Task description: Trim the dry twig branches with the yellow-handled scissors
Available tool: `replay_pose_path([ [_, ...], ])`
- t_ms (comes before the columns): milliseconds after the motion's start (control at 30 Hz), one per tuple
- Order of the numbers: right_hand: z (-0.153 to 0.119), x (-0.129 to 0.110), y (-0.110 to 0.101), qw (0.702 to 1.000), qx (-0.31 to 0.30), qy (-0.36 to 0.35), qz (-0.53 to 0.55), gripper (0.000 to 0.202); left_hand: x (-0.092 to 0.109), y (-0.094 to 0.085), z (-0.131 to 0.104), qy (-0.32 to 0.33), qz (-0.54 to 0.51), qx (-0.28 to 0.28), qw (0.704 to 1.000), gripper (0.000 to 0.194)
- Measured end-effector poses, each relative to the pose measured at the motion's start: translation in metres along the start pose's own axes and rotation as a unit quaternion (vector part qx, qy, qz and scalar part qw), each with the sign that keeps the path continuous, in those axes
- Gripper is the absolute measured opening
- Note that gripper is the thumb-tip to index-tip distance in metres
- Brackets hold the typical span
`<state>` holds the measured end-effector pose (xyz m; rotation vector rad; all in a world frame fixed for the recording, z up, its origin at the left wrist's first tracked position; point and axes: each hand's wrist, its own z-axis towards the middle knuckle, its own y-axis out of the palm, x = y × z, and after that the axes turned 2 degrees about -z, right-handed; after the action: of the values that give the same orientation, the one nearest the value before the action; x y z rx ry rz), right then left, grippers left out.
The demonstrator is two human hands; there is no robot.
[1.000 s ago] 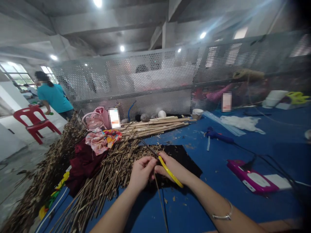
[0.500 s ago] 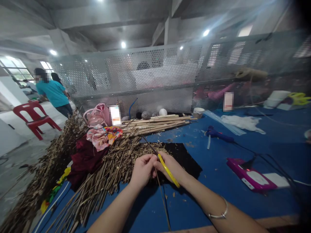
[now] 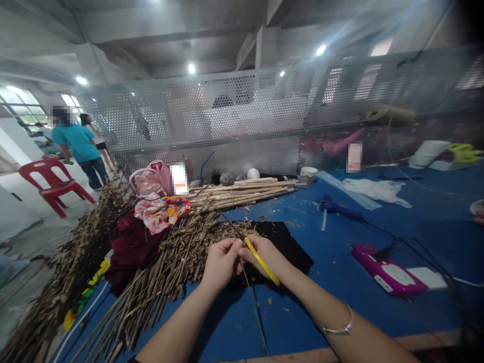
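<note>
My left hand [image 3: 222, 261] is closed, thumb and fingers pinched on a thin dry stalk [image 3: 257, 317] that slants down toward the table's near edge. Close against it, my right hand [image 3: 273, 258] is wrapped round scissors with yellow handles [image 3: 260, 261]. Their dark blades point up and to the left, over the plant scraps. The right fingertips also meet the stalk near the left thumb. Beneath and beyond both hands, a pile of dry stalks [image 3: 181, 252] with crumpled leaf bits spreads partly over a black cloth [image 3: 289, 247].
Pale sticks [image 3: 242, 192] lie along the back of the blue table [image 3: 321, 312]. A glue gun [image 3: 340, 207], a magenta device [image 3: 387, 272] and cords are at right. Dark red cloth [image 3: 132, 252] and a pink bag [image 3: 161, 176] sit left. Beyond stand a red chair [image 3: 49, 181] and people.
My hands stay almost in place, with the stalk and scissors still held. In the background, the person in blue has shifted slightly left, and another person shows more fully behind.
</note>
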<state>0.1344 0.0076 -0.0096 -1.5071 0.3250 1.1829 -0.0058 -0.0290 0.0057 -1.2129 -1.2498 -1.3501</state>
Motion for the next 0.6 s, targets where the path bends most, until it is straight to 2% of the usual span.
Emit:
replay_pose_path([
  [133, -0.0005, 0.0015, -0.0033, 0.996, 0.01, 0.018, -0.088, 0.037, -0.0016, -0.0006, 0.0006, -0.006, -0.007, -0.006, 1.0, 0.037],
  [333, -0.0047, 0.0001, -0.0064, 0.998, -0.03, -0.005, -0.049, 0.038, -0.0053, -0.0012, 0.0019, -0.033, -0.041, -0.016, 0.999, 0.04],
  [600, -0.0046, -0.0046, -0.0039, 0.999, -0.024, -0.032, -0.013, 0.043, -0.0014, 0.0004, -0.0004, -0.027, -0.064, -0.02, 0.997, 0.039],
])
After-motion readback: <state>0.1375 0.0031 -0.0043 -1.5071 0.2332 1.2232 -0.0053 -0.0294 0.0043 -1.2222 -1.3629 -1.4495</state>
